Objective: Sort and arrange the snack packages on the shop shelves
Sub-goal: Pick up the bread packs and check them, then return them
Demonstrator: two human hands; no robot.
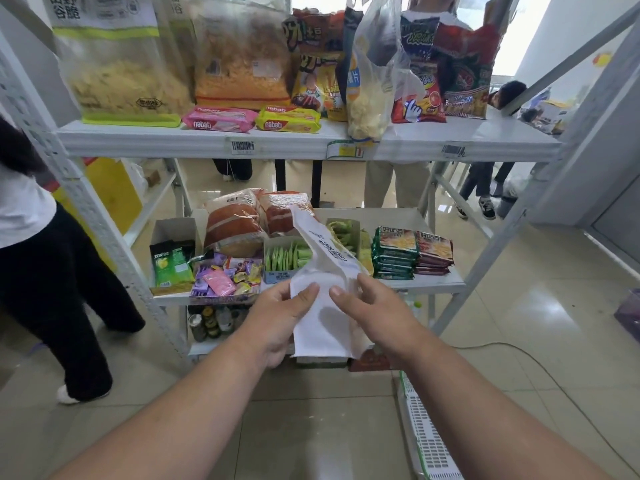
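A white snack bag [325, 268] with dark lettering is held in front of the middle shelf [440, 280], its top leaning away over the goods there. My left hand [277, 318] grips its lower left side, thumb on the front. My right hand [370, 310] pinches its lower right side. On the top shelf [207, 140] stand big clear bags of cereal [121, 64], pink and yellow Nabati packs [220, 118] and several crisp bags [422, 71]. The middle shelf carries boxes of small sweets [227, 275], green packs [285, 258] and stacked noodle packs [394, 252].
A person in black trousers [59, 289] stands close on the left. Other people's legs [481, 188] show behind the rack. Grey uprights [93, 216] frame the shelves. A white plastic crate [426, 434] lies on the tiled floor at the lower right, and jars [211, 322] fill the bottom shelf.
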